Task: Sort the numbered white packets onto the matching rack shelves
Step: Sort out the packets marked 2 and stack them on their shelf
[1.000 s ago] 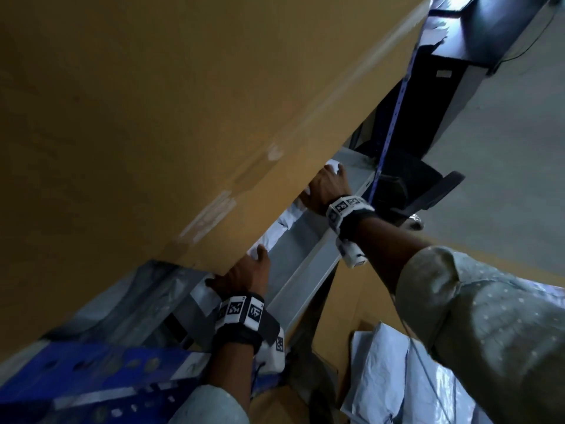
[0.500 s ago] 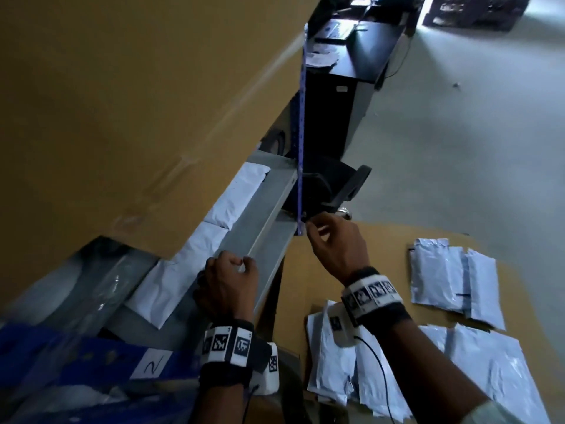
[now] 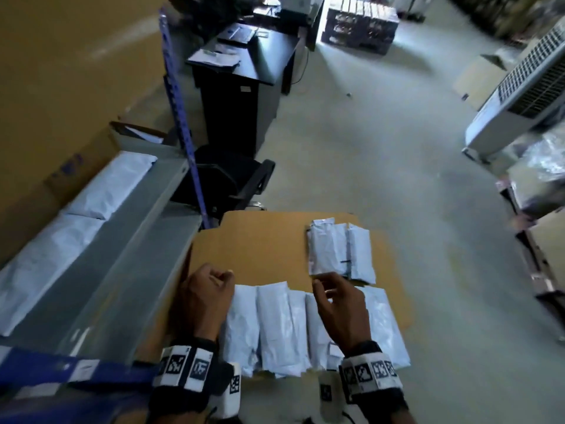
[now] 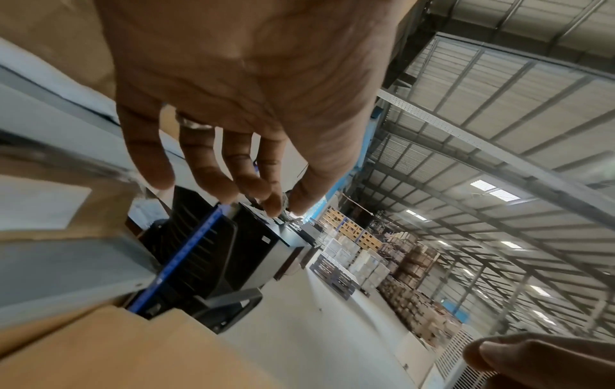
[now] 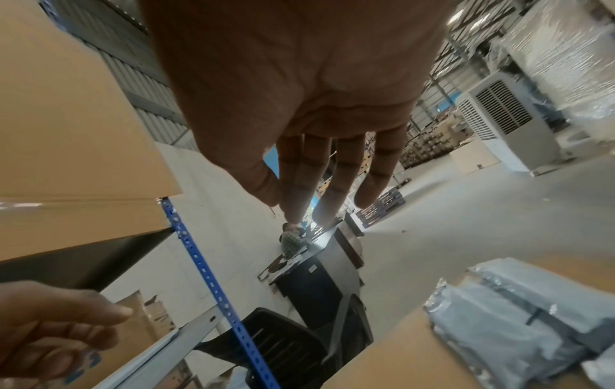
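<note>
Both hands hang empty over the cardboard sheet [image 3: 269, 246], which serves as the staging surface beside the rack.

The left hand [image 3: 204, 296] sits at about 7 o'clock of the sheet, by its edge nearest the rack, fingers loosely curled and gripping nothing; the left wrist view shows them hanging slack with air between them. The right hand [image 3: 339, 304] is at about 5 o'clock, fingers relaxed and slightly spread, over the near row of packets [image 3: 275, 325]. No contact with a packet can be confirmed.

The near row lies side by side, overlapping, along the sheet's 6 o'clock edge, probably laid out so each can be read and taken singly. A smaller stack [image 3: 339, 249] sits apart at 2 o'clock, just beyond the right fingertips; whether it is a separate number group cannot be told, as no numerals are legible.

The shelf [image 3: 131, 228] at 9 o'clock already carries packets end to end along its back.

Judgement: a pick is about to begin, the right hand being best placed for either pile.
</note>
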`<state>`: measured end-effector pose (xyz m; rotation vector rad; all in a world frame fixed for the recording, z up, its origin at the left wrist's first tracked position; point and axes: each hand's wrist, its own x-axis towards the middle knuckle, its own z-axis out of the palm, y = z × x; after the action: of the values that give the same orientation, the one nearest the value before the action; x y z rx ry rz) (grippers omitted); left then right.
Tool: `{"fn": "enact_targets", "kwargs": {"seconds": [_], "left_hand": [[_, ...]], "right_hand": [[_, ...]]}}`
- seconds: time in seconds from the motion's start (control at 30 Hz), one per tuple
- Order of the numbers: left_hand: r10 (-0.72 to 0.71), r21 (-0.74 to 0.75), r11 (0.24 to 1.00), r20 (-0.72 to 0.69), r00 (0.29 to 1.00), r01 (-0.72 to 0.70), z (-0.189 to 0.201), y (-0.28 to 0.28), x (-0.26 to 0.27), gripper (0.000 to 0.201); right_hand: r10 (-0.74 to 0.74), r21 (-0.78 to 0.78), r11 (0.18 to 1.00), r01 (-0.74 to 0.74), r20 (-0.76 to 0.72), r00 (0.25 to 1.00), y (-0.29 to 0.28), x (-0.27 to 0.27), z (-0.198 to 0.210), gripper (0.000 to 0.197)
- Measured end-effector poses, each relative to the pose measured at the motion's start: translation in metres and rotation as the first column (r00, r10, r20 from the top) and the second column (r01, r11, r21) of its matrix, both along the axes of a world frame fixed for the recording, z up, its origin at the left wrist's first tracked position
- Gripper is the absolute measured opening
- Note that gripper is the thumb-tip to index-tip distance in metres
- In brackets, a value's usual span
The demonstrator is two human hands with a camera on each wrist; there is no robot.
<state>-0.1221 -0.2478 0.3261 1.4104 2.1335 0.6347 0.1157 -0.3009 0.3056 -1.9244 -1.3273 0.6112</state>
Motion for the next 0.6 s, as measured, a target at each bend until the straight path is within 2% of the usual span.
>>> {"fn": "enact_targets", "kwargs": {"seconds": [0.13,0.27,0.37,0.47,0.6], "left_hand": [[-0.065,-0.023,0.997,0.118,0.991,0.068,-0.014,-0.024,0.061,0.023],[-0.095,-0.056,0.994,0.056,0.994,0.098,-0.002,-0.072,0.121,0.022],[-0.108,-0.077,0.990,0.096,0.989,0.116,-0.009,-0.105,0.159,0.022],[-0.139,-0.099,0.984,0.083,0.987,0.147,-0.021,-0.125,0.191,0.023],[-0.188,-0.120,0.974,0.050,0.981,0.193,-0.018,-0.140,0.230,0.024]], "right_hand": [[-0.014,0.006,1.000,0.014,0.000,1.000,-0.042,0.053,-0.004,0.006],[-0.022,-0.009,1.000,0.022,-0.022,1.000,-0.086,0.107,-0.004,0.006],[-0.027,-0.043,0.999,0.026,-0.026,0.999,-0.111,0.146,-0.005,0.007],[-0.071,-0.059,0.996,0.068,-0.053,0.996,-0.132,0.185,-0.003,0.006],[-0.147,-0.086,0.987,0.138,-0.109,0.983,-0.156,0.223,-0.010,0.008]]}}
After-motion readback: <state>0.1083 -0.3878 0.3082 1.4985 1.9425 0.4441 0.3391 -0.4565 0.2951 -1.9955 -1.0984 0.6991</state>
